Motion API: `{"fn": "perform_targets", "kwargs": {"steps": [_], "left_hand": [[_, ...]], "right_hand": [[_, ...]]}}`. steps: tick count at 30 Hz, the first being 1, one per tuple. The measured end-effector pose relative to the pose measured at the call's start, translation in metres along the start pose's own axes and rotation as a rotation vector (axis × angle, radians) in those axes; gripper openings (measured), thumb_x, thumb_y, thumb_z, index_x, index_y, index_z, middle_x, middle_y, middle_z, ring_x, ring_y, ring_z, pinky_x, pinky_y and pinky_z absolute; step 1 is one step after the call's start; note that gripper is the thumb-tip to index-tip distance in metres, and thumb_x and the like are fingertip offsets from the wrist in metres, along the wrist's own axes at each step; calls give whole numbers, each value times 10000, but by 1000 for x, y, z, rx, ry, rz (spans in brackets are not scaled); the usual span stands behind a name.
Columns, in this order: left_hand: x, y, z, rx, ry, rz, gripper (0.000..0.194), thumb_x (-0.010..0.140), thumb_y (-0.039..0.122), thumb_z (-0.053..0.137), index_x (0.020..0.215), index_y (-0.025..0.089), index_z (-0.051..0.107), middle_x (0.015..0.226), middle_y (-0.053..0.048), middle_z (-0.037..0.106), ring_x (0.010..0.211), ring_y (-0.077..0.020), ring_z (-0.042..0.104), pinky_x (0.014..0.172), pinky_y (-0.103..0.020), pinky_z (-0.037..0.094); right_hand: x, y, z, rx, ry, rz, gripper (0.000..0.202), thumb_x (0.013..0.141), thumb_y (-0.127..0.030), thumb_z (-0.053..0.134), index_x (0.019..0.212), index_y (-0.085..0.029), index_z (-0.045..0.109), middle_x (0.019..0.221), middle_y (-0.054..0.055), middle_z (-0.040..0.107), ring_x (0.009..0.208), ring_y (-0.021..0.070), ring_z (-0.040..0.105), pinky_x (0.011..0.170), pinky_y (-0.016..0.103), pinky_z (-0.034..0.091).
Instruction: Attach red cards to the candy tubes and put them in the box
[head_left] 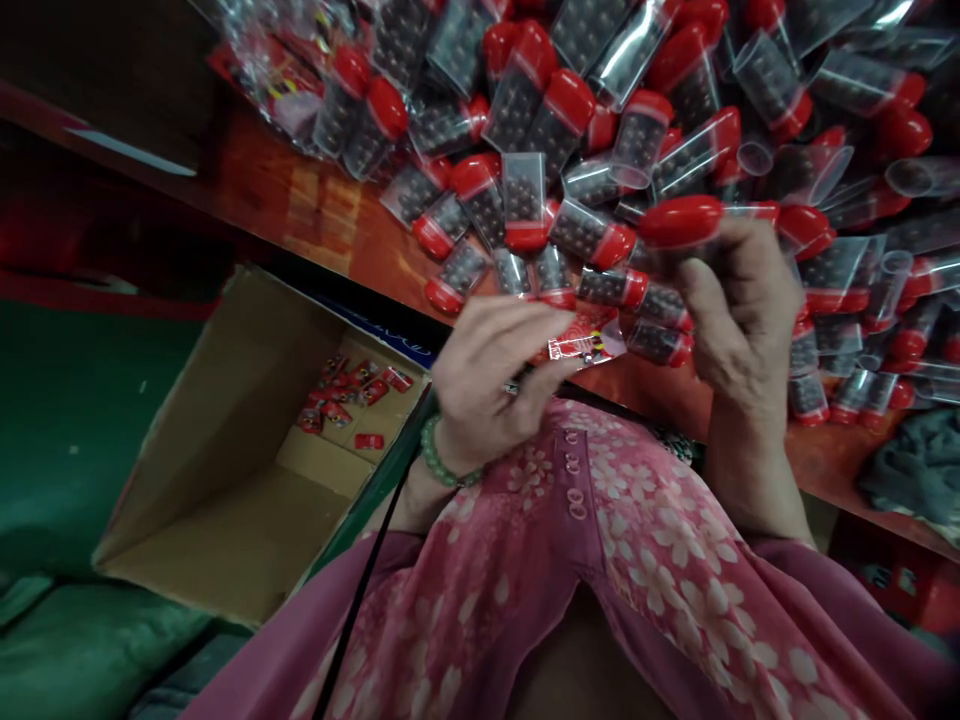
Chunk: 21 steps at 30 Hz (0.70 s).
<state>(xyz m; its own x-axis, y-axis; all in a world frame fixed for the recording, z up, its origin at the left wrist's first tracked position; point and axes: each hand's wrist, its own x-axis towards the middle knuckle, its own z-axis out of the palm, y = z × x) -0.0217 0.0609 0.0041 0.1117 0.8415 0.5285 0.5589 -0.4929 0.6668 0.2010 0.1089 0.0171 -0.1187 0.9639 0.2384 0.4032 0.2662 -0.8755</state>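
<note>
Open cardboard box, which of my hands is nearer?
Left. Your left hand is just right of the open cardboard box; your right hand is farther right, beyond the left.

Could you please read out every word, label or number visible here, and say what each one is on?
No text can be read for certain.
Packet in the left hand: print too blurred.
Blue strip by the carton: white writing, too blurred.
Small packets inside: too small.
Red item, lower right: white marks, too blurred.

The left hand (504, 372) pinches while the right hand (739, 305) grips, curled.
</note>
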Motion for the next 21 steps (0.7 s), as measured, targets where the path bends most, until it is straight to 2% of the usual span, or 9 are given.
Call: {"fn": "perform_targets", "kwargs": {"steps": [3,5,8,10,12,16,19,21], "left_hand": [[-12,2,16,80,-181,191,402,969,471,687,1200,143,660,1061,-119,754,967,-242,699,841,-420,599],[-19,-2,28,183,-272,220,454,978,472,664,1214,85,653,1092,-167,737,988,-273,681,848,-440,592],[-25,-5,38,251,-378,219,335,1013,353,623,1200,79,666,1076,-165,731,973,-256,661,849,-415,572],[-26,-7,41,267,-408,239,229,1040,256,563,1162,108,688,1034,-134,735,922,-223,645,820,-382,555],[-25,-9,42,266,-372,266,211,1046,176,516,1117,127,708,993,-108,740,881,-199,628,800,-357,542],[-21,-12,45,218,-198,304,193,999,85,548,1040,141,728,937,-78,751,846,-182,612,763,-332,521],[-19,-17,48,204,-83,307,150,968,91,605,970,156,741,889,-65,749,802,-179,593,717,-331,494],[-19,-20,49,193,-75,255,141,980,141,621,930,170,750,863,-60,739,782,-173,585,708,-326,494]], "right_hand": [[-23,7,-13,368,148,198,214,933,-385,739,1110,-272,699,959,8,729,845,180,716,815,373,620],[-35,11,-16,492,189,286,250,866,-402,804,1058,-280,702,863,-12,716,738,178,706,711,362,631],[-48,19,-16,541,207,332,321,771,-428,889,980,-283,693,818,-30,715,619,155,669,582,324,592],[-55,24,-15,536,214,341,375,706,-441,939,916,-268,681,799,-43,714,605,136,652,572,298,570],[-60,27,-13,504,191,350,396,680,-443,960,887,-260,675,781,-57,706,631,125,649,609,286,568],[-65,21,-10,410,125,363,344,703,-412,953,877,-266,695,799,-62,701,706,130,659,688,293,584],[-65,17,-10,378,109,373,319,729,-409,932,897,-271,698,816,-63,704,729,139,660,734,313,592],[-65,17,-10,322,91,356,319,740,-422,920,908,-271,695,834,-58,713,744,149,660,750,323,585]]}}
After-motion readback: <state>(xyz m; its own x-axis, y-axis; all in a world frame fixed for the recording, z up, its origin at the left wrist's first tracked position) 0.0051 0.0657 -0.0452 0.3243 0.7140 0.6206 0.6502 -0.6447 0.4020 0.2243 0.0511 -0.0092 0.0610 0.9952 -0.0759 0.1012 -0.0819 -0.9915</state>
